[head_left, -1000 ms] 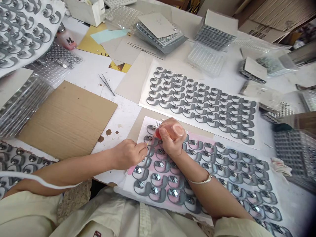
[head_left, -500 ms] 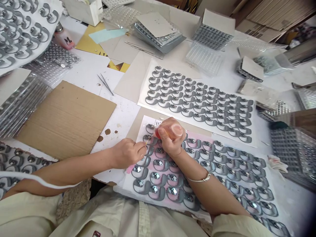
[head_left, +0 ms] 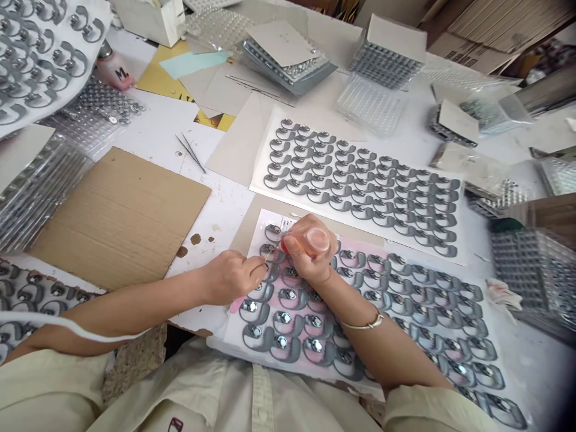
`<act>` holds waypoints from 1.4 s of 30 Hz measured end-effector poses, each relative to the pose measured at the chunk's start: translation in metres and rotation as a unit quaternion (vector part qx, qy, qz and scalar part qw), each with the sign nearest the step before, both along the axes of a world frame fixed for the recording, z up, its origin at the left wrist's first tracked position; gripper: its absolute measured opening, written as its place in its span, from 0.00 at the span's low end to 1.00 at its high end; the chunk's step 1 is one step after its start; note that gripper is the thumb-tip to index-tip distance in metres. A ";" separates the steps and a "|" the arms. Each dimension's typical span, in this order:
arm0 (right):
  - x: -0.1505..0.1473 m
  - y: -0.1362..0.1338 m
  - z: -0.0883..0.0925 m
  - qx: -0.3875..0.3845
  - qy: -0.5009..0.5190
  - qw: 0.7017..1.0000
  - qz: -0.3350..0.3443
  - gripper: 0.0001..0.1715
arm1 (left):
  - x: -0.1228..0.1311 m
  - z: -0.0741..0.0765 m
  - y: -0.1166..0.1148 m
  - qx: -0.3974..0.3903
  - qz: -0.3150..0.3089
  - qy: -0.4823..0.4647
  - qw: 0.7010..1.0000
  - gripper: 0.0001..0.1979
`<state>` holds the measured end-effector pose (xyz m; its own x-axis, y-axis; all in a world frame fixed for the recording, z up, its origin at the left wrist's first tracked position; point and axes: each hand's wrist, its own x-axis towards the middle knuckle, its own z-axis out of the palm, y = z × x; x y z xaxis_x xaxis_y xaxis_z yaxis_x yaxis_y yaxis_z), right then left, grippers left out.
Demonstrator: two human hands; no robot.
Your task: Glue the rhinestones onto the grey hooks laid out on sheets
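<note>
My right hand (head_left: 312, 249) is wrapped around a small clear bottle (head_left: 318, 239) of reddish-pink liquid, tipped with its base toward me and its neck to the left. Pinched in the fingers of my left hand (head_left: 236, 277) is a thin yellowish stick (head_left: 269, 257), its end close to the bottle's neck; the stick's kind is too small to make out. Beneath both hands lies a pink-and-white sheet (head_left: 265, 217) bearing rows of grey curved, ring-like pieces (head_left: 283, 318) with round shiny stones. My right hand and forearm hide some of them.
A second white sheet of similar pieces (head_left: 360, 180) lies beyond. Tweezers (head_left: 191, 153) and a cardboard piece (head_left: 121, 219) are to the left, near a pink bottle marked M (head_left: 116, 69). Stacked stone trays (head_left: 387, 57) stand at the back, more trays (head_left: 531, 276) at right.
The view has shifted very slightly. Both hands keep nearly the same place and the same hold on the bottle and stick.
</note>
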<state>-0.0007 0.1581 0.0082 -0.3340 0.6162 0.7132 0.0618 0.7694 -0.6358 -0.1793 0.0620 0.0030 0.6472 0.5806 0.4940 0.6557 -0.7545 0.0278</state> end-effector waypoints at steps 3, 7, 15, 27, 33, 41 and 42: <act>0.000 0.000 0.001 0.006 -0.004 1.000 0.000 0.09 | 0.000 -0.001 0.000 -0.003 0.002 0.001 1.000 0.10; 0.000 -0.001 0.002 0.004 -0.024 1.000 -0.012 0.09 | -0.001 -0.001 0.001 -0.005 0.003 -0.007 1.000 0.10; 0.000 -0.003 0.002 0.011 -0.013 1.000 0.009 0.08 | -0.005 -0.001 0.002 -0.030 -0.004 0.000 1.000 0.07; -0.003 -0.004 0.002 -0.034 0.003 0.999 0.009 0.11 | -0.009 -0.009 0.008 -0.100 0.009 -0.061 0.993 0.08; -0.004 -0.005 0.001 -0.048 0.014 0.999 0.020 0.10 | -0.012 -0.008 0.014 -0.158 0.007 -0.201 0.967 0.07; -0.003 -0.006 -0.002 -0.056 0.006 0.998 0.009 0.11 | -0.018 -0.003 0.023 -0.143 0.046 -0.286 0.946 0.06; -0.003 -0.006 -0.002 -0.055 0.009 0.998 0.010 0.11 | -0.019 -0.003 0.023 -0.142 0.043 -0.284 0.947 0.06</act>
